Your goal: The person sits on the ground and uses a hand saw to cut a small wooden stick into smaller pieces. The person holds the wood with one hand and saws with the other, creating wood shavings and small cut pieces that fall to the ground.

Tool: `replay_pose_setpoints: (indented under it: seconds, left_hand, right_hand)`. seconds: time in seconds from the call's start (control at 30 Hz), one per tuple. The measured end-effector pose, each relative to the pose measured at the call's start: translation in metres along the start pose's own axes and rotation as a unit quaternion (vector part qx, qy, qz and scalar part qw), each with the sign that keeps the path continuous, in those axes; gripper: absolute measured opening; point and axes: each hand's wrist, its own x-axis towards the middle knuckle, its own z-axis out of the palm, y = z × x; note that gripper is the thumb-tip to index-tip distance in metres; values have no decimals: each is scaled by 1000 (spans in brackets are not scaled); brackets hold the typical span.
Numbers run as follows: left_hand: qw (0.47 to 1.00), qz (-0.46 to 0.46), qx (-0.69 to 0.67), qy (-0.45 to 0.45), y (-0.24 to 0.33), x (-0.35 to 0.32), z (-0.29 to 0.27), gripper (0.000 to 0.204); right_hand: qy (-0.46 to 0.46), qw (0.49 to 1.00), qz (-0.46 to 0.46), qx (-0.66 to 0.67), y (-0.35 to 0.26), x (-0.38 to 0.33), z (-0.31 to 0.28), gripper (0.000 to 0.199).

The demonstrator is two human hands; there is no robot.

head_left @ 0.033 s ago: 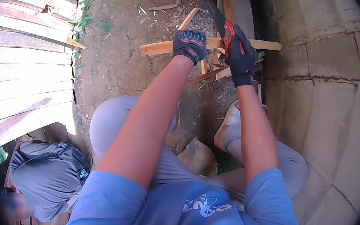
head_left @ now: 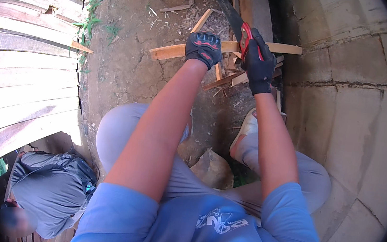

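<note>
My left hand [head_left: 204,48], in a black glove with red marks, is closed over a long, narrow wooden strip [head_left: 168,51] and presses it down. My right hand [head_left: 260,63], gloved in black too, is wrapped round the red and black handle of a handsaw [head_left: 233,15]. The saw's dark blade points away and to the left, crossing the strip to the right of my left hand. The strip lies crosswise, its right end [head_left: 287,49] reaching toward the wall. Where the teeth meet the wood is hidden by the handle and my right hand.
Wood offcuts [head_left: 229,82] and shavings lie under the strip. A thick timber [head_left: 257,5] runs away beyond it. A block wall [head_left: 349,111] borders the right, plank boards [head_left: 25,71] the left. A stone [head_left: 214,168] sits between my legs. Another person [head_left: 52,186] is at lower left.
</note>
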Motion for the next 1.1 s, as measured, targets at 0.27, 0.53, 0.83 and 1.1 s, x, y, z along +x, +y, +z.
replay_pose_setpoints:
  seconds: [0.27,0.53,0.83,1.1]
  left_hand:
    - [994,-17,-9,-112,-10,29,-23,34]
    - [991,-19,7,-134,-7,27,-28,36]
    - [992,-26,23,-118,3,39,-25,34]
    - [986,-21,15,-162,-15,44,-26,48]
  right_hand:
    - [-37,998,7,-57,-37,-66,-51,44]
    - [-21,980,169,104,-79,-111,-126,42]
    - [32,999,-22,3,1,10,-5,36]
    - [-3,1000,9,-11,-22,-23,-20,39]
